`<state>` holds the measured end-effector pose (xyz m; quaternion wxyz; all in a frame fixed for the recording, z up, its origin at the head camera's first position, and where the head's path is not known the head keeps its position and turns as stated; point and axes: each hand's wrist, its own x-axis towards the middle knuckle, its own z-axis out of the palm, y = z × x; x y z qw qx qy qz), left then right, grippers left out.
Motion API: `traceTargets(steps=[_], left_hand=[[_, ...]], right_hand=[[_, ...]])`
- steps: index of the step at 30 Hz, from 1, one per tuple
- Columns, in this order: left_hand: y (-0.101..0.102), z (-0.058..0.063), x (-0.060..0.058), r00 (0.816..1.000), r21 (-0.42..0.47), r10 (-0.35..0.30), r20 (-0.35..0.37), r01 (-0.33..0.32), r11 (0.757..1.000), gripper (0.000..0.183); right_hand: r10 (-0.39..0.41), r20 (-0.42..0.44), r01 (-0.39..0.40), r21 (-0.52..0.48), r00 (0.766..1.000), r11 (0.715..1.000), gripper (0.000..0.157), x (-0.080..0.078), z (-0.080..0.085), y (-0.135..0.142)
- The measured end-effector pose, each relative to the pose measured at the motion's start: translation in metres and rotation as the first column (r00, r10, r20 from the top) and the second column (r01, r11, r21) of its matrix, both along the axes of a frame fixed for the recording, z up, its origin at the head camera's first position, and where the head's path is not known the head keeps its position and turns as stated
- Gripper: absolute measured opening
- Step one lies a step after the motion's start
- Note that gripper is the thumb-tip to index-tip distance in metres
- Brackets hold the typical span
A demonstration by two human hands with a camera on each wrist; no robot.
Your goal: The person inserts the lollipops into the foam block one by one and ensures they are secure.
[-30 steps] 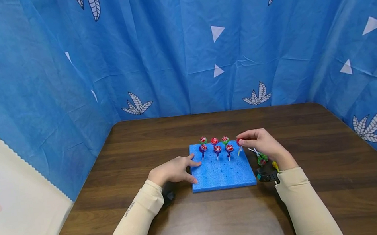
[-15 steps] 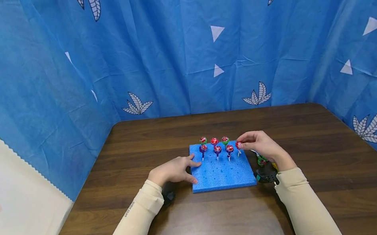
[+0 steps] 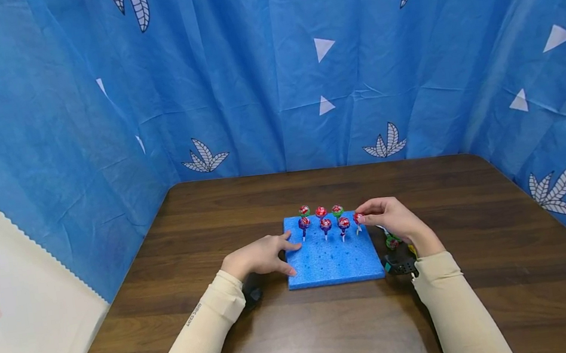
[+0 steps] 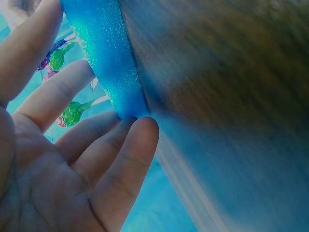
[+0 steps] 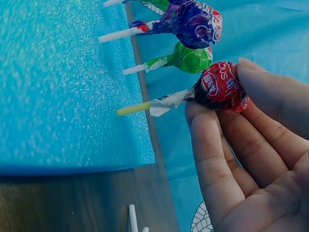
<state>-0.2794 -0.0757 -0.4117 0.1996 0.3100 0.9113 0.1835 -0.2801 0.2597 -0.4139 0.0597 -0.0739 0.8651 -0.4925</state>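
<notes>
A red-wrapped lollipop (image 5: 222, 87) with a yellow stick is pinched at its head between the thumb and fingers of my right hand (image 3: 394, 218). Its stick end meets the top of the blue foam board (image 3: 335, 262) near the right edge. Several other lollipops stand upright in the foam in two rows, among them a purple one (image 5: 195, 26) and a green one (image 5: 190, 58). At the board's left side my left hand (image 3: 261, 256) has its fingers spread. In the left wrist view its fingertips (image 4: 145, 128) touch the foam's edge.
Loose lollipops (image 3: 393, 242) lie on the brown table (image 3: 337, 331) right of the board, partly behind my right wrist. A dark strapped device (image 3: 400, 264) sits at that wrist. Small holes dot the front part of the foam. Blue curtains (image 3: 270, 82) hang behind the table.
My right hand has moved slightly left and down with the red lollipop, and less of its stick shows above the foam. My left hand has stayed at the board's left edge.
</notes>
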Motion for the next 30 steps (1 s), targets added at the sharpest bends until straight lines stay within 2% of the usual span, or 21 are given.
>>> traceTargets(steps=[10,18,24,30], left_hand=[[-0.001,0.0,0.0,1.0,0.006,-0.005,0.002,0.005,1.0,0.064],[-0.002,0.001,-0.001,1.0,0.007,-0.004,0.002,0.004,1.0,0.065],[-0.003,0.001,-0.001,1.0,0.008,-0.008,0.0,0.008,1.0,0.065],[-0.003,0.001,-0.001,1.0,0.008,-0.005,0.006,0.005,1.0,0.064]], right_hand=[[0.003,0.012,-0.002,-0.036,1.0,0.999,0.035,0.001,0.003,0.001],[-0.009,-0.02,0.008,-0.052,1.0,0.999,0.043,0.003,0.008,0.007],[-0.041,0.022,0.043,-0.104,0.999,0.994,0.05,0.008,0.012,0.021],[-0.05,0.043,0.052,-0.049,0.998,0.997,0.054,0.01,0.007,0.041]])
